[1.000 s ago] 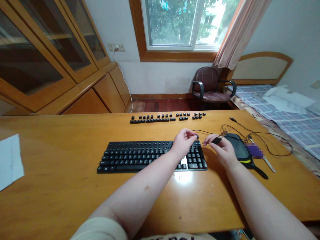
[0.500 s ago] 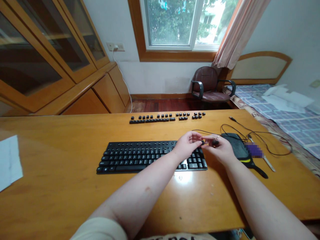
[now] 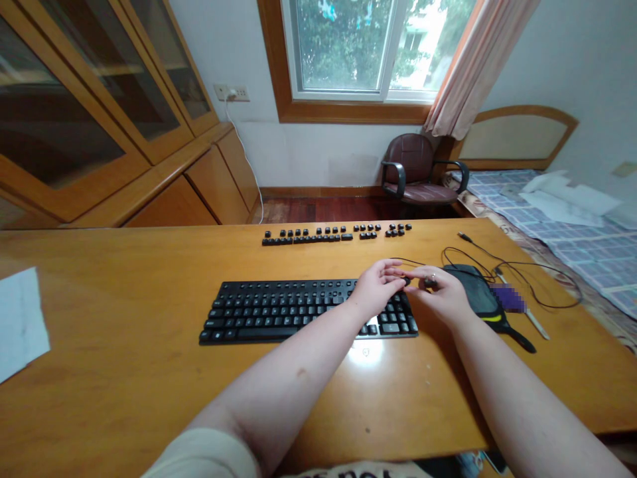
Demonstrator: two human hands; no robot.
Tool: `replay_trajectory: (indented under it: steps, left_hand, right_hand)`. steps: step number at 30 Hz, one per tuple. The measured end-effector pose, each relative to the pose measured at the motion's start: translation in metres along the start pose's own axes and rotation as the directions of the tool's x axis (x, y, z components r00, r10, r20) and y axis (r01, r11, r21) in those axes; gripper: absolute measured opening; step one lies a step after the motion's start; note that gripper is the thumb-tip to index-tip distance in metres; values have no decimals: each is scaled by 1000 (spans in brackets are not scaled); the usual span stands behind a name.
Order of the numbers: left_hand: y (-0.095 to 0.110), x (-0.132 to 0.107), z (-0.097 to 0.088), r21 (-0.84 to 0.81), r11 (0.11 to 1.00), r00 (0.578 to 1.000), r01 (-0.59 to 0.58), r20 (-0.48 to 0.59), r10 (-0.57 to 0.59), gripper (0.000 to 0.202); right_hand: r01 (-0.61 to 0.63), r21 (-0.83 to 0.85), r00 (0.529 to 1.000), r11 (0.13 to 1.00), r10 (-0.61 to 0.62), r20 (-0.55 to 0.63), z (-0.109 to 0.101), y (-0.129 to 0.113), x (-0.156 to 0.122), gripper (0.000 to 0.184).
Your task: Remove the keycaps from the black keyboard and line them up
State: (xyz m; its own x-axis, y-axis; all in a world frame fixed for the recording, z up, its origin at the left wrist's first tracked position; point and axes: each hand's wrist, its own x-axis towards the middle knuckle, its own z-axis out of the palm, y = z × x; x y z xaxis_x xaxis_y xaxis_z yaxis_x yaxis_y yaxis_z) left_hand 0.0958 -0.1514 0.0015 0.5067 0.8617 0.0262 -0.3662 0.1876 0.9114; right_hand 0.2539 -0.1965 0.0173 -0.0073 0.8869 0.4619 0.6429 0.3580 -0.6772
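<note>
A black keyboard (image 3: pixel 269 312) lies on the desk, with its top rows bare of keycaps. Over its upper right corner my two hands meet, fingertips almost touching. My left hand (image 3: pixel 374 289) is closed in a pinch at a small black keycap (image 3: pixel 407 281). My right hand (image 3: pixel 442 297) is also closed, thumb and forefinger at the same keycap. A small dark piece (image 3: pixel 430 283) shows tucked in the curled fingers of the right hand; its kind is unclear. Behind the keyboard, loose black keycaps (image 3: pixel 318 239) are laid out in two rows.
To the right on the wooden desk (image 3: pixel 124 299) lie a dark pouch-like item (image 3: pixel 472 289) with a black handle, a blurred purple item (image 3: pixel 508 298), a thin white stick (image 3: pixel 537 325) and a looped black cable (image 3: pixel 527 265). A paper sheet (image 3: pixel 22 325) lies at the left.
The camera view has shifted slightly, so the desk things sit a little further right. Both hands stay together at the keyboard's corner with nearly the same grip.
</note>
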Motion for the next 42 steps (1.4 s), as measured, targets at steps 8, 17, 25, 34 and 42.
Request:
replay_trajectory:
  steps: [8,17,25,34,42]
  left_hand:
    - [-4,1,-1,66,997,997,-45,-65,49,43]
    - [-5,0,-1,115,992,992,-42,-117,55,26]
    - [-7,1,-1,136,991,992,-21,-117,37,25]
    - [0,-1,1,129,992,992,-1,-123,17,25]
    - [2,-2,1,125,992,993,15,-117,0,22]
  right_hand:
    - [-42,-66,996,997,36,-80,-2,-6,4,21]
    - [-446,-390,895,805,389,-220,-41,57,98,32]
    - [-464,-543,852,700,521,-56,-12,108,129,32]
    - [-453,-623,838,637,543,-55,-4,128,134,37]
    - [-448,-593,847,669,529,-43,-2,124,136,38]
